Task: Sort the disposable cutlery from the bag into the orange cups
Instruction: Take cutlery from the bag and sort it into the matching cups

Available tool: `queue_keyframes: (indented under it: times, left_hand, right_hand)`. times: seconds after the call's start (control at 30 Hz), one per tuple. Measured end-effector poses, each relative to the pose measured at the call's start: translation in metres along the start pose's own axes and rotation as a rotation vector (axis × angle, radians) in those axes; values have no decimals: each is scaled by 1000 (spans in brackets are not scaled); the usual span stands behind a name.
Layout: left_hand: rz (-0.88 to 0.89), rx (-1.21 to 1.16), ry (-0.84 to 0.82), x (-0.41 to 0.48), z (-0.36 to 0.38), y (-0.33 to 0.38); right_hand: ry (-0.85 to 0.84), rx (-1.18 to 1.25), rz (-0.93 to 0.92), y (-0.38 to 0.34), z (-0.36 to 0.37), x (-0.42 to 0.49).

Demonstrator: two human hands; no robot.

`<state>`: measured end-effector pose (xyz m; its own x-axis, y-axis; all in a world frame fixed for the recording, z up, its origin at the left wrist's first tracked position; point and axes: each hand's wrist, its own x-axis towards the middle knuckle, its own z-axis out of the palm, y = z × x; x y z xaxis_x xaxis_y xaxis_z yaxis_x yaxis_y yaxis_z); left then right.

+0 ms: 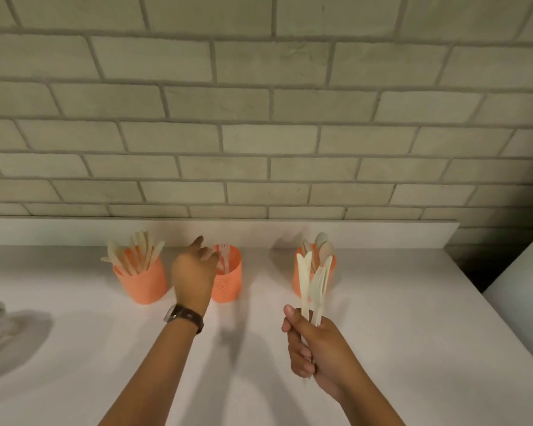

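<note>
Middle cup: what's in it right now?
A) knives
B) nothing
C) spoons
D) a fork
D: a fork stands tines up inside the middle cup, beside the left hand. The right hand grips more cutlery.

We saw orange on the left cup [142, 285] and middle cup [227, 285], both in dotted mesh. We noted cream cutlery [304, 278], a white counter [382, 302], a grey brick wall [259, 103], a brown watch strap [193, 318].
</note>
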<state>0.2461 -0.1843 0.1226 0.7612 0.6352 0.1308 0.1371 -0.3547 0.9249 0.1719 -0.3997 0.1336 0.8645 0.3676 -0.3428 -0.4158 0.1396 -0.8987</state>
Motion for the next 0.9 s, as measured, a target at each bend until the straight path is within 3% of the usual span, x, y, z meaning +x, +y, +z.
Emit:
queue_keyframes:
  times: [0.1, 0.27, 0.57, 0.77, 0.9]
  left_hand:
    - [26, -113, -80, -52, -13, 22]
    - [53, -139, -413, -136, -16, 45]
    - [7, -161, -435, -143, -12, 41]
    - [-212, -334, -541, -128, -22, 41]
    - [-222, -391, -611, -122, -23, 46]
  right_hand:
    - [32, -24, -3, -3, -2, 6]
    - [149, -225, -59, 8, 8, 10]
    - [143, -467, -129, 11, 26, -2]
    - [41, -392, -175, 9, 24, -5]
    - [16, -354, -268, 9, 23, -7]
